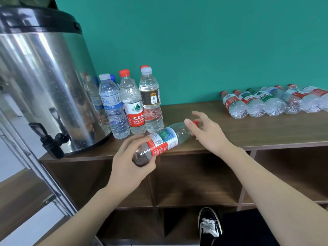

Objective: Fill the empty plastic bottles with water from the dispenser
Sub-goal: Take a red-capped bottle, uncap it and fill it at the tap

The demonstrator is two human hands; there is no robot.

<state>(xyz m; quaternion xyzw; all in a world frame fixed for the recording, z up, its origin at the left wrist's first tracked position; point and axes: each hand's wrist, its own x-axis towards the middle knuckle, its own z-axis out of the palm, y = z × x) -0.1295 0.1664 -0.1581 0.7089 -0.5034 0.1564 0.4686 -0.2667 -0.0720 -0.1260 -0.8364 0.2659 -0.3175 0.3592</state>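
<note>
An empty clear bottle (165,139) with a red and white label lies tilted over the shelf's front edge, its red cap (195,123) pointing right. My left hand (131,162) grips its base end. My right hand (205,132) is at the cap, thumb and fingers spread around it; whether it pinches the cap I cannot tell. The steel water dispenser (44,82) stands at the left, its black tap (51,139) hanging over the shelf edge.
Several capped bottles (133,103) stand upright beside the dispenser. A row of several empty bottles (273,102) lies on its side at the back right of the wooden shelf top (248,128). Open cubbies sit below, and a black shoe (209,226) is on the floor.
</note>
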